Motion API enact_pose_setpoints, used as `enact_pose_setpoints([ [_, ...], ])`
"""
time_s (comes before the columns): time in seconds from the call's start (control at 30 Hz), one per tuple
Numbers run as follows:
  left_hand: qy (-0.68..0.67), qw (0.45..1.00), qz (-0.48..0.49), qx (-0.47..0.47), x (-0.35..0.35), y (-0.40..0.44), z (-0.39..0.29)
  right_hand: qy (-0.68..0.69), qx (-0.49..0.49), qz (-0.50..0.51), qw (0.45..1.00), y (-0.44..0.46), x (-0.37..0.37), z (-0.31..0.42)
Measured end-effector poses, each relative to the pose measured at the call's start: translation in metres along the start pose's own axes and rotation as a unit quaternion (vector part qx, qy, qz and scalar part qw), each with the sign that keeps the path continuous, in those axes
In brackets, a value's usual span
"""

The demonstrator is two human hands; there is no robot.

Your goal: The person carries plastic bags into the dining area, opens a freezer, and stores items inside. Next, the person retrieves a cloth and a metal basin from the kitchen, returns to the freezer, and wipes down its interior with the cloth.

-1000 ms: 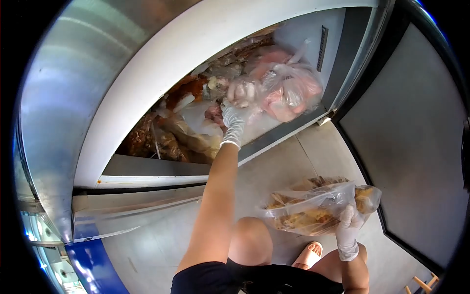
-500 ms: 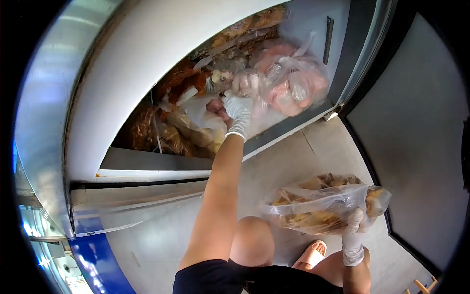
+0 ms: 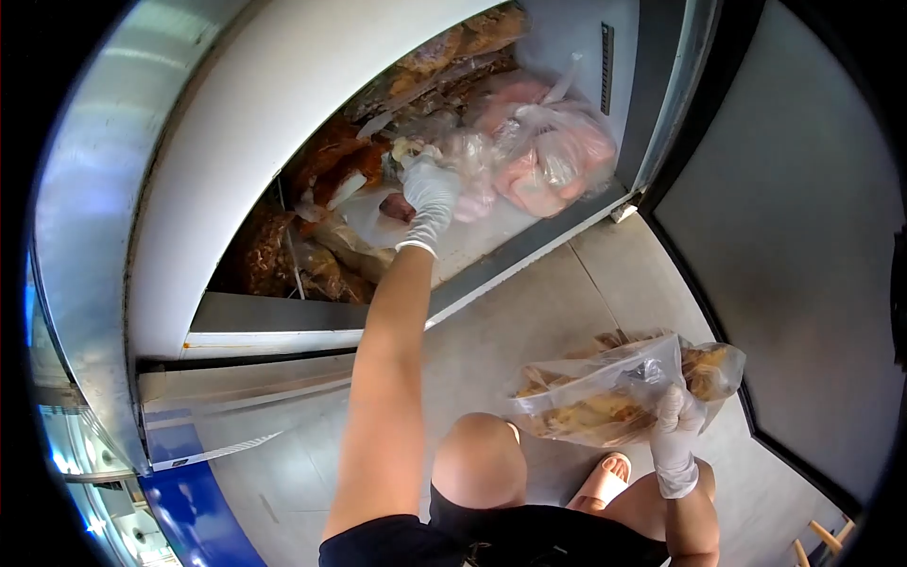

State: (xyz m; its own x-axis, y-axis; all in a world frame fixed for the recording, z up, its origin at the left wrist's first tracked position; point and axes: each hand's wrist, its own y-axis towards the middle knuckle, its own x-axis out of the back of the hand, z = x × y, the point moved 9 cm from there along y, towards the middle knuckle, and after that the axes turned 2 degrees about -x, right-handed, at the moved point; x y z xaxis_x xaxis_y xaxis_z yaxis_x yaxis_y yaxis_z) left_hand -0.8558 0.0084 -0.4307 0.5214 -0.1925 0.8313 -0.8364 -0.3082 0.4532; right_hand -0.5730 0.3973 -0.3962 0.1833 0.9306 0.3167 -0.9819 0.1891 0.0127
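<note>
My left hand (image 3: 430,197), in a white glove, reaches into the open cabinet among bagged food. Its fingertips are at a pale item (image 3: 413,149), and whether they grip it is hidden. Just left of the hand lies a dark reddish piece (image 3: 397,208). A knotted clear bag of pink items (image 3: 553,156) rests to the right of it. My right hand (image 3: 675,439), gloved too, is closed on a clear plastic bag of yellow-brown food (image 3: 605,402), held above the floor by my knees.
Bags of brown food (image 3: 269,255) fill the cabinet's left part. The white cabinet edge (image 3: 265,342) runs below them. A dark door panel (image 3: 794,255) stands open at the right. A blue surface (image 3: 203,510) and wooden legs (image 3: 825,539) show at the lower corners.
My left hand has moved left, from beside the pinkish-white bag to the pale item. My right hand still holds its bag. The view has shifted slightly.
</note>
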Motion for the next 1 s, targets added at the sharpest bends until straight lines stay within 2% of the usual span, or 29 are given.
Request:
enact_pose_setpoints([
  [0.03,-0.071,0.991,0.097,0.051,-0.016,0.008,0.012,-0.005,-0.002,0.01,1.0,-0.001,0.0,-0.003],
  [0.13,0.025,0.996,-0.018,-0.078,0.018,0.018,-0.013,-0.009,-0.016,0.034,0.999,-0.003,-0.001,-0.018],
  [0.17,0.026,0.999,0.038,-0.024,0.025,0.021,-0.018,-0.001,-0.014,0.036,0.999,-0.002,-0.001,-0.015],
  [0.23,0.036,0.997,0.065,-0.006,0.031,0.028,-0.022,0.015,-0.01,0.041,0.999,0.0,-0.003,-0.006],
  [0.4,0.065,0.989,0.133,-0.009,0.035,0.033,-0.032,0.02,0.0,0.02,1.0,0.001,-0.003,-0.006],
  [0.67,0.091,0.982,0.164,-0.03,0.047,0.045,-0.045,0.006,0.001,0.024,1.0,-0.003,-0.005,-0.017],
  [0.8,0.096,0.977,0.182,-0.062,0.048,0.055,-0.063,-0.008,0.0,0.025,1.0,-0.002,-0.006,-0.018],
  [0.9,0.114,0.975,0.15,-0.118,0.063,0.068,-0.087,0.005,-0.004,0.024,1.0,-0.002,-0.008,-0.018],
  [1.0,0.119,0.972,0.189,-0.078,0.08,0.082,-0.109,0.012,-0.014,0.033,0.999,0.0,-0.007,-0.016],
])
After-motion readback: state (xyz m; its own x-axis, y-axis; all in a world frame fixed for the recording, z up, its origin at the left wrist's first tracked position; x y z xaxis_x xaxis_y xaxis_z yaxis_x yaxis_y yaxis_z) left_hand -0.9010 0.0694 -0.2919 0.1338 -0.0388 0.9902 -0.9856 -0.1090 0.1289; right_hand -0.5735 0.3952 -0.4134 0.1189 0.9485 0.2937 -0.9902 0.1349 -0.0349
